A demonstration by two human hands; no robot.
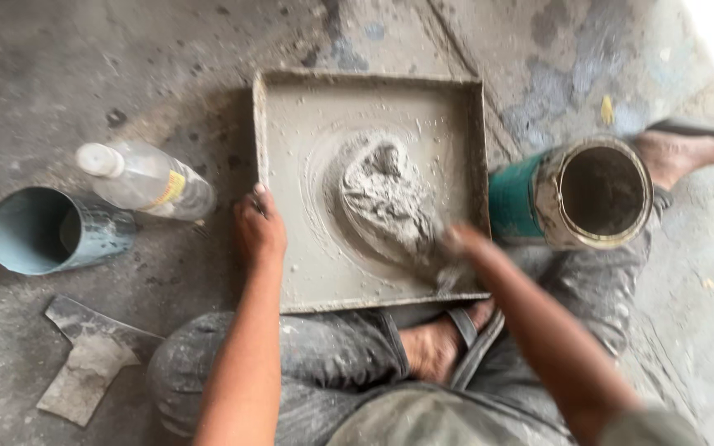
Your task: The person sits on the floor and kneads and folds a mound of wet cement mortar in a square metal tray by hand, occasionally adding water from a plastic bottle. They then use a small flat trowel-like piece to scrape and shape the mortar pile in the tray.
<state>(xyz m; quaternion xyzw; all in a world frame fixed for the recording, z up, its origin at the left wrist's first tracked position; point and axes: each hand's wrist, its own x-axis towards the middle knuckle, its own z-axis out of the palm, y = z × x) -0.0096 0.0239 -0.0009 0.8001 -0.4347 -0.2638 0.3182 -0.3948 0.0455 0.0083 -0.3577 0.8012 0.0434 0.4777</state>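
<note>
Left hand (259, 225) grips the left rim of the square tray (291, 289) on the floor | right hand (456, 248), blurred, grip unclear, works the grey mortar lump (386, 198) at tray centre | plastic bottle (146, 177), pipe piece (39, 230) left; tin can (597, 194) right.

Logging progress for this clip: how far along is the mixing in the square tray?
Done: wet grey slurry already coats the square tray, with swirl marks around the middle. In hand: the right hand, blurred, works at the edge of the stiff grey lump, while the left hand rests on the tray's left rim. Left: the lump is not blended in yet.
</note>
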